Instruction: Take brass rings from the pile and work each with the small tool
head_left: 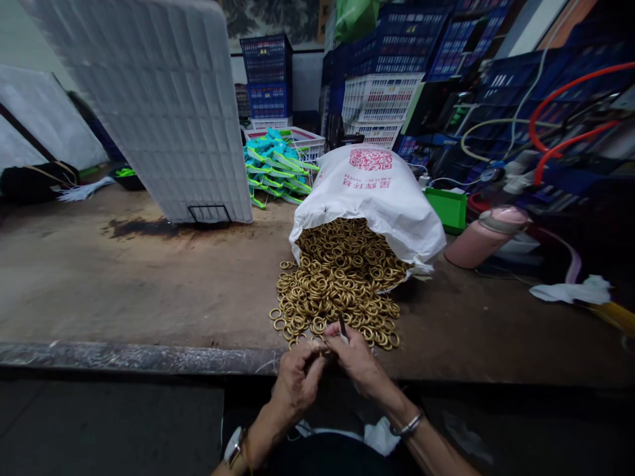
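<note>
My left hand (296,382) is closed in a pinch at the table's front edge, and what it holds is mostly hidden by the fingers; a small gold-brown edge shows there. Close beside it, fingertips nearly meeting, my right hand (361,363) is closed around a slim dark tool (342,324) that points up; whether it is a knife I cannot tell. Just beyond both hands spreads a heap of gold-coloured rings (332,297). The heap spills out of a white woven sack (367,192) with red print, lying with its mouth towards me.
A tall pale ribbed panel (163,106) stands in a black wire holder (209,215) on the wooden table (124,284). Green and turquoise plastic pieces (278,168) lie behind. At right are a green tray (446,210), a pink bottle (486,237) and orange hoses (550,155). Crates (381,99) are stacked behind.
</note>
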Motion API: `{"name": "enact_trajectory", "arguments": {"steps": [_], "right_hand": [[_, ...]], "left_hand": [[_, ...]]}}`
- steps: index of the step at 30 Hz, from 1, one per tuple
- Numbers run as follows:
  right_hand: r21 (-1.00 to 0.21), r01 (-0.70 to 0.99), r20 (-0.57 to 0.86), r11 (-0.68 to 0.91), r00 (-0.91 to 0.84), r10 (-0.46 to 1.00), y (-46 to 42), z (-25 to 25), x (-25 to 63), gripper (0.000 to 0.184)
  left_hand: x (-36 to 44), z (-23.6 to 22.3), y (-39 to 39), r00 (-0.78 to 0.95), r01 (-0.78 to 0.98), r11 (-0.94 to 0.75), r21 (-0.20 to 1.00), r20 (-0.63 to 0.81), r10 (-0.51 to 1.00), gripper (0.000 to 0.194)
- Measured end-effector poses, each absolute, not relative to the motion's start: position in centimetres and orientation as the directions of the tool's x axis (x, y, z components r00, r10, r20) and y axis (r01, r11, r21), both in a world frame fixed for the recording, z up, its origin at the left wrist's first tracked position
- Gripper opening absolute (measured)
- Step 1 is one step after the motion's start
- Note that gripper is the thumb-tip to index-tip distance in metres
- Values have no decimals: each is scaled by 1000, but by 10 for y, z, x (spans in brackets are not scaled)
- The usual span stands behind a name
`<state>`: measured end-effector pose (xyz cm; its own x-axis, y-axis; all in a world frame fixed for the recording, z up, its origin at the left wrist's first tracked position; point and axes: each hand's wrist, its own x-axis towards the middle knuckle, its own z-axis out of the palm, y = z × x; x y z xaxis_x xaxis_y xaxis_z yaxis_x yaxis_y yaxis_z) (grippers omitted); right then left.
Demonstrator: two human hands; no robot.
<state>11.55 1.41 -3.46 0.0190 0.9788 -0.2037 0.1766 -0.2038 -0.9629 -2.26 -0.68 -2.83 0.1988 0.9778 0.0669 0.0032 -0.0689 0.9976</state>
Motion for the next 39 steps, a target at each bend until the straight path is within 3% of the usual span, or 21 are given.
{"name": "enact_trajectory", "arguments": {"steps": [4,10,20,25,39], "right_hand": [[-947,52,-319,-316,-80,944,10,-28,113,14],[-968,187,-181,-164,-74,981,10,-22,112,24],[-962,219,-187,-165,-82,979,13,-28,111,23],[-974,189,-150,-127,-111,982,14,-33,111,23],[-975,165,-167,-145,-126,978,10,-22,111,28]], "left_hand": [[-22,-28,-7,224,30,-76,997,67,972,14],[-21,-18,-4,191,-101,133,986,-112,975,15],[-24,-31,-3,350,-222,421,880,-331,876,32],[-23,-27,-5,413,-323,462,826,-316,854,30],[-25,-24,-6,421,-378,489,786,-324,847,32]]}}
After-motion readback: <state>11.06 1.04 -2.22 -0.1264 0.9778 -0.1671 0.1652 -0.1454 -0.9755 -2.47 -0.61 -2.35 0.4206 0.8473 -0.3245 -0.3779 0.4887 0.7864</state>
